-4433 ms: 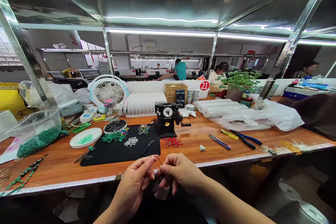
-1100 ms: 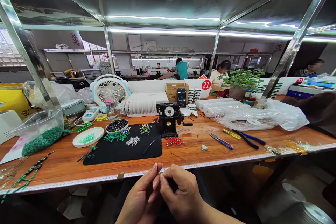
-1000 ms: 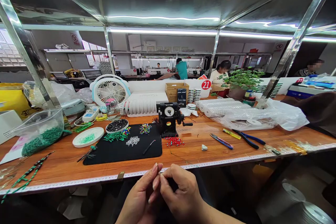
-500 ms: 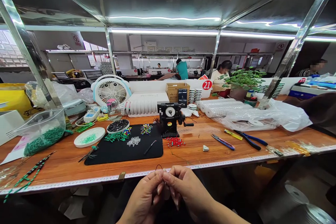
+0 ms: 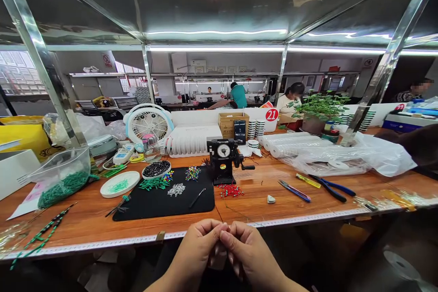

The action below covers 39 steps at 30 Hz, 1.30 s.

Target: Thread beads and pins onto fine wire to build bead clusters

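My left hand (image 5: 201, 248) and my right hand (image 5: 247, 248) meet at the table's front edge, thumbs and fingertips pinched together. Between them is a thin dark cord (image 5: 219, 214), mostly hidden by the fingers, with a fine strand showing above the fingertips. Beyond the hands lies a black mat (image 5: 160, 207) bearing green tube-like pieces (image 5: 155, 183), small silvery pieces (image 5: 176, 190), multicoloured beads (image 5: 193, 173) and a thin pen-like tool (image 5: 197, 198). Red pieces (image 5: 231, 190) lie in front of a black hand-cranked machine (image 5: 222, 164) with a dial.
A white dish (image 5: 119, 184), a bowl of black beads (image 5: 156, 170) and a bag of green pieces (image 5: 65, 187) stand left. To the right lie tweezers (image 5: 294, 190), a yellow knife (image 5: 308, 180), blue-handled pliers (image 5: 331, 188) and wrapped rolls (image 5: 294, 143). A measuring tape (image 5: 137, 240) lines the edge.
The dark loop of cord that stood up above my fingertips is now mostly out of sight. My hands stay pinched together, a little further right; the view has tilted up slightly.
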Tool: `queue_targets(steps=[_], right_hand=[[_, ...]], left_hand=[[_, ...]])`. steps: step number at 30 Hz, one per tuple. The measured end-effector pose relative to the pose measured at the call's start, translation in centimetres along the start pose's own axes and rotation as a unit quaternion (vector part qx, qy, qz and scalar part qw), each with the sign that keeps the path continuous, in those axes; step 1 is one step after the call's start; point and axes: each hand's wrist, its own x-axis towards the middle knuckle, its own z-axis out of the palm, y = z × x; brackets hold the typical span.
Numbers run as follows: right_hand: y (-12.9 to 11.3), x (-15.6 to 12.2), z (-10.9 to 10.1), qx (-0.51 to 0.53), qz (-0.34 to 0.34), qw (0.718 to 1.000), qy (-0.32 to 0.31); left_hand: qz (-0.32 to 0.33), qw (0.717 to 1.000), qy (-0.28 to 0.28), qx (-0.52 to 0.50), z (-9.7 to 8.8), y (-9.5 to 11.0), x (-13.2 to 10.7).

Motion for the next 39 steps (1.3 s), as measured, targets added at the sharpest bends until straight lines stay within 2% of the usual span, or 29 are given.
queue_targets(steps=[3,7,9,13,16,20,25,28,33,39], right_hand=[[1.8,0.1,-0.4,-0.03,0.042,0.999,0.008],[3.4,0.0,-0.8,-0.031,0.072,0.997,0.001],[3.4,-0.4,-1.0,-0.011,0.078,0.997,-0.026],[2.7,-1.3,-1.5,0.01,0.1,0.992,-0.072],[2.6,-1.3,-1.4,-0.019,0.102,0.993,-0.05],[2.8,-0.6,-1.0,-0.023,0.089,0.996,-0.01],[2.2,-1.0,-1.4,-0.01,0.12,0.99,-0.079],[2.0,-1.3,-1.4,-0.008,0.134,0.988,-0.072],[2.8,-0.6,-0.6,-0.03,0.124,0.991,-0.032],[2.3,-1.1,-1.3,-0.04,0.123,0.987,-0.096]], left_hand=[[-0.044,0.997,0.02,-0.06,-0.7,-2.5,-0.1],[-0.115,0.983,-0.011,-0.142,-1.5,-4.8,-0.3],[-0.111,0.981,-0.009,-0.16,-1.7,-4.9,-0.5],[-0.088,0.981,0.032,-0.168,-2.0,-4.2,-0.9],[-0.097,0.982,0.043,-0.155,-1.8,-4.2,-1.1],[-0.109,0.985,0.014,-0.133,-1.7,-4.8,-1.1],[-0.093,0.983,0.044,-0.154,-2.1,-4.3,-1.3],[-0.084,0.983,0.052,-0.155,-2.1,-4.2,-1.5],[-0.101,0.987,0.026,-0.126,-1.9,-4.9,-1.3],[-0.092,0.983,0.049,-0.151,-2.6,-4.2,-1.3]])
